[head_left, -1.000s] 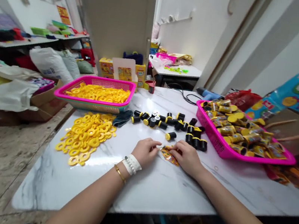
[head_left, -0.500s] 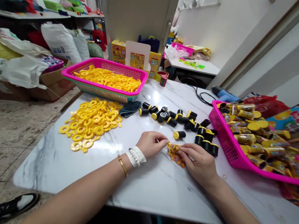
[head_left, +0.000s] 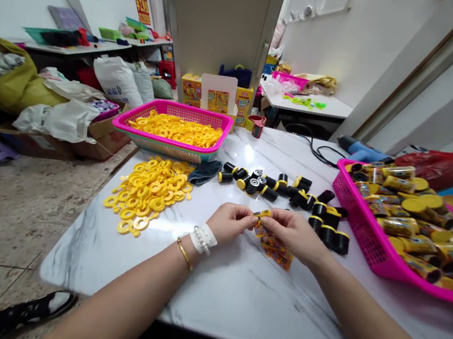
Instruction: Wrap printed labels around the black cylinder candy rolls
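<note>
Near the table's middle, my left hand (head_left: 230,223) pinches the left edge of a small printed yellow wrapper (head_left: 262,220). My right hand (head_left: 296,235) grips the same wrapper from the right, its fingertips close to the left ones. Below, partly under the right hand, lies a pile of orange and purple printed wrappers (head_left: 277,252). Black cylinders with yellow ends (head_left: 327,234) stand and lie just behind and to the right of the hands. Loose yellow rings (head_left: 149,192) are heaped to the left.
A pink basket (head_left: 176,105) of yellow rings stands at the back left, with a dark cloth (head_left: 204,172) beside it. Another pink basket (head_left: 363,243), full of wrapped cylinders, is at the right. Behind it lies a blue heat gun (head_left: 362,150).
The view has shifted, so the table's contents appear further right and slightly lower. Both hands now hold a wrapper raised at the upper left of the pile, and more of the pile shows.
</note>
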A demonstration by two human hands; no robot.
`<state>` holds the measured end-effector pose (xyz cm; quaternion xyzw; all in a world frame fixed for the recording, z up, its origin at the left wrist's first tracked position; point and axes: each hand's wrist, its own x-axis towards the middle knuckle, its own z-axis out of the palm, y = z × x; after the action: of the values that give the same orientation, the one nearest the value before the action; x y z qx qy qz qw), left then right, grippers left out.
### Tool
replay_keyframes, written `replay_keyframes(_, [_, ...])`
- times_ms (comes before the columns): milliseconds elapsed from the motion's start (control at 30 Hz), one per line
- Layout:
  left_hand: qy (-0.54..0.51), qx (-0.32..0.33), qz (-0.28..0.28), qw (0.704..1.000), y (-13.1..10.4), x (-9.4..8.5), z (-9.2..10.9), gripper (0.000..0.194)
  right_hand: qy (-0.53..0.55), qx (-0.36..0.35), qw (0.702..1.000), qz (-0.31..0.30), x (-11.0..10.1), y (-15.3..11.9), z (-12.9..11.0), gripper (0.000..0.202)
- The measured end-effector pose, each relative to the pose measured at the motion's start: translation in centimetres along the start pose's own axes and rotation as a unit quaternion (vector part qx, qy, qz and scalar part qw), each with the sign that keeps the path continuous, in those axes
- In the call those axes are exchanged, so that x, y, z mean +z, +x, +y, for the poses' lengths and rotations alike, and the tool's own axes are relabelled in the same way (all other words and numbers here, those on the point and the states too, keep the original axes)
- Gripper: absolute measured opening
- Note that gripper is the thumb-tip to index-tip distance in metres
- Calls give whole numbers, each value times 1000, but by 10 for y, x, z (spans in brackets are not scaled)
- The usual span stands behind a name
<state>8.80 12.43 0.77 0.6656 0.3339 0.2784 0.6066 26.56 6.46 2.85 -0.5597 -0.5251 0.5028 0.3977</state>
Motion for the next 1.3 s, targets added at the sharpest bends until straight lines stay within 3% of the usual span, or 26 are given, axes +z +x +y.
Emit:
replay_keyframes(133, [-5,-19,93,996,-2,7,-1,36,42,-18,994,102,8,-8,12,43])
replay_keyframes(200, [-7,-6,160,987,-6,11,1,37,46,-20,988,149,12,-11,14,45])
replay_keyframes(267, [4,21,192,981,-11,16,6,38,45,-21,984,173,13,-12,15,47])
replay_keyframes(467, [13,27,174,984,-19,27,13,37,35,-56,983,173,17,-14,23,45])
replay_keyframes(700, [-10,12,183,983,-17,26,9,36,15,-102,977,187,19,-13,30,40])
replay_keyframes(900, [-55,7,242,969,-19,25,10,30,-62,-126,963,228,19,-11,31,39])
replay_keyframes(1067, [17,35,231,972,-19,26,11,19,-103,-160,958,212,21,-11,31,37])
replay_keyframes(1300, [4,56,189,980,-17,23,11,17,-178,-211,937,212,25,-6,26,35])
